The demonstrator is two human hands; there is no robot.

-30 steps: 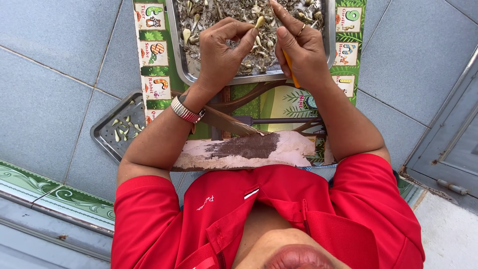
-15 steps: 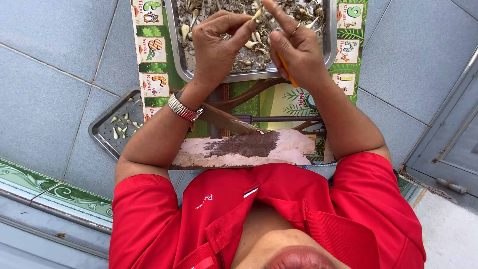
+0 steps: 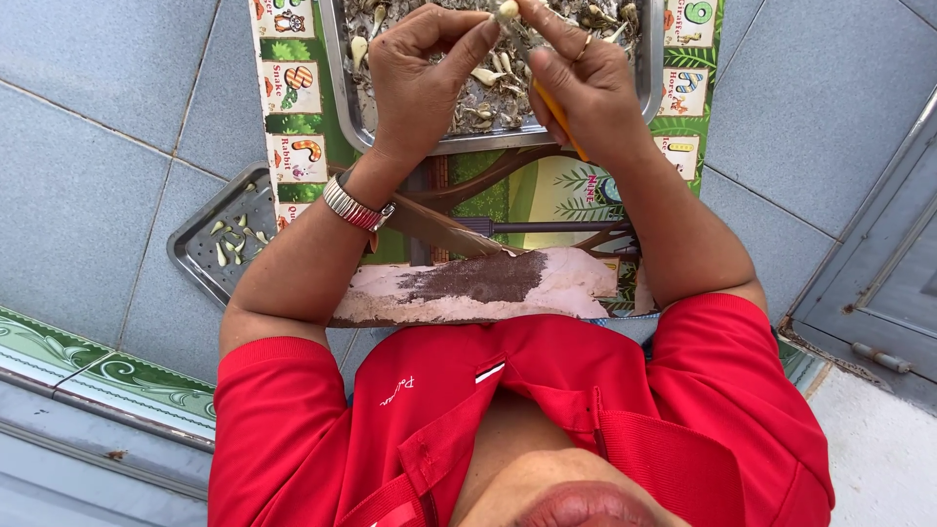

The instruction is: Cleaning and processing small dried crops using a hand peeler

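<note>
Head view, top centre: the left hand [image 3: 420, 83] pinches a small pale garlic clove [image 3: 508, 12] over the steel tray of peelings [image 3: 337, 88], while the right hand [image 3: 586, 83] grips what seems a yellow-handled knife [image 3: 561, 122], fingers closed, so scraps fall in.

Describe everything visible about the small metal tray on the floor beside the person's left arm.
The small metal tray is a shallow, rectangular, silvery pan with rounded corners and a raised rim, dull and scuffed. It lies flat on the grey floor tiles, set at an angle, its right part hidden under the colourful picture mat and the left forearm. A handful of pale peeled cloves lies scattered in it. Neither hand touches it.
</note>
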